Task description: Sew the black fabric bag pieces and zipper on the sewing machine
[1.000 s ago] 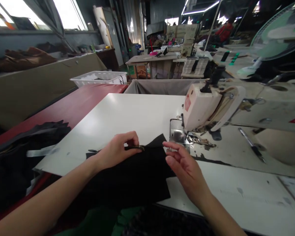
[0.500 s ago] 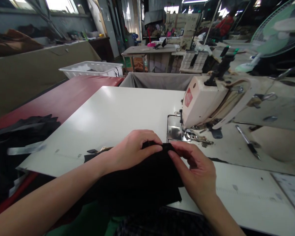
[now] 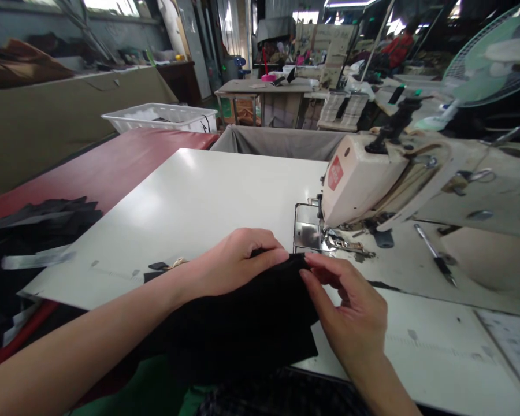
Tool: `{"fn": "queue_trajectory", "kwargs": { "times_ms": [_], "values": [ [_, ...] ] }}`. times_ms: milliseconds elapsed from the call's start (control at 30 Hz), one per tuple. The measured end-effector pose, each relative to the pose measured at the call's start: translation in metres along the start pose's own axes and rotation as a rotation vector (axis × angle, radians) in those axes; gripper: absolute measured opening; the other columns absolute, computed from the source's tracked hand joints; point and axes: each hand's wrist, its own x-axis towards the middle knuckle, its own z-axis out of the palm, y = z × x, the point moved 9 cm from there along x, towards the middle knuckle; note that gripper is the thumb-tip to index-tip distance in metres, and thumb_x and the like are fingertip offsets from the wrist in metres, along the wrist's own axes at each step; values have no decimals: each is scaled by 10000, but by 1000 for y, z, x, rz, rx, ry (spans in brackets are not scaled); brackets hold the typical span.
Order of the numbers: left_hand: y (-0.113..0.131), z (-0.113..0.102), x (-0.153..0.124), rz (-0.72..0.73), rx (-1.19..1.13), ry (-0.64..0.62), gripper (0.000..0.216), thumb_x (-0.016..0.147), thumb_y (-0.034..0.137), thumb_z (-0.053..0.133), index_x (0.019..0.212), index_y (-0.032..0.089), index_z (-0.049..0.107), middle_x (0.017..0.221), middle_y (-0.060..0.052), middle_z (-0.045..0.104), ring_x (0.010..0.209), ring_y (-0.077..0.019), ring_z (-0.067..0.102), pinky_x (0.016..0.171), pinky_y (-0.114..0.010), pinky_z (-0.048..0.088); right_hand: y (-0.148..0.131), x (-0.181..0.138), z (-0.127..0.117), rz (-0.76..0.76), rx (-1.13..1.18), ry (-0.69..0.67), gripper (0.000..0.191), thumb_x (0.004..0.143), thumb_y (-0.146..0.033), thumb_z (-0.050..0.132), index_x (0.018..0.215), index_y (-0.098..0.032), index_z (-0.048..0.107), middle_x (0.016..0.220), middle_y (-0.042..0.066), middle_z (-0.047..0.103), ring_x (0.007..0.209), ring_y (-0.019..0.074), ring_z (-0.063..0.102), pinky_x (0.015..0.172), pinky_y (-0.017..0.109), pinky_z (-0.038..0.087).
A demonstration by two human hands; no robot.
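The left hand (image 3: 234, 263) and the right hand (image 3: 351, 306) both pinch the top edge of a black cloth (image 3: 251, 323), each grip pressed together on it. The cloth lies on the white counter (image 3: 208, 196), right in front of the sewing machine (image 3: 372, 179). A pile of dark cloth pieces (image 3: 34, 225) sits far off to the left.

Black cloth (image 3: 247, 312) is lying at the near edge of the white tabletop (image 3: 216, 190). A cream sewing machine (image 3: 372, 179) is showing a red label (image 3: 335, 173), beside a dark red table (image 3: 108, 167).
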Motion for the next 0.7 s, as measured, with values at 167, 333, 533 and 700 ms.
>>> {"fn": "queue_trajectory", "kwargs": {
  "times_ms": [167, 333, 533, 700],
  "values": [
    [1, 1, -2, 35, -32, -2, 187, 913, 230, 547, 886, 154, 715, 817, 7, 620, 767, -85, 587, 713, -185, 437, -6, 1, 0, -69, -9, 11, 245, 857, -112, 643, 1065, -240, 656, 987, -2, 663, 854, 121, 622, 723, 233, 541],
    [-7, -3, -2, -49, -80, 70, 126, 858, 227, 617, 835, 170, 727, 789, 22, 651, 747, -90, 596, 703, -186, 444, -8, -1, 1, -98, -48, 16, 222, 850, -114, 654, 1043, -223, 659, 1005, 19, 669, 917, 144, 627, 774, 264, 546],
    [-7, -2, -2, -76, -75, 69, 116, 841, 227, 631, 845, 181, 738, 782, 19, 666, 738, -100, 598, 689, -198, 445, 6, 1, 5, 56, 14, -13, 78, 838, -228, 685, 915, -230, 684, 1011, 26, 688, 908, 168, 649, 771, 288, 549],
    [-1, -1, -2, -31, 18, 54, 152, 874, 257, 592, 854, 180, 721, 795, 4, 635, 720, -105, 578, 660, -210, 431, 20, 6, 10, 320, 181, -45, 94, 797, -308, 712, 757, -227, 689, 783, 0, 707, 657, 147, 639, 581, 241, 528]
  ]
}}
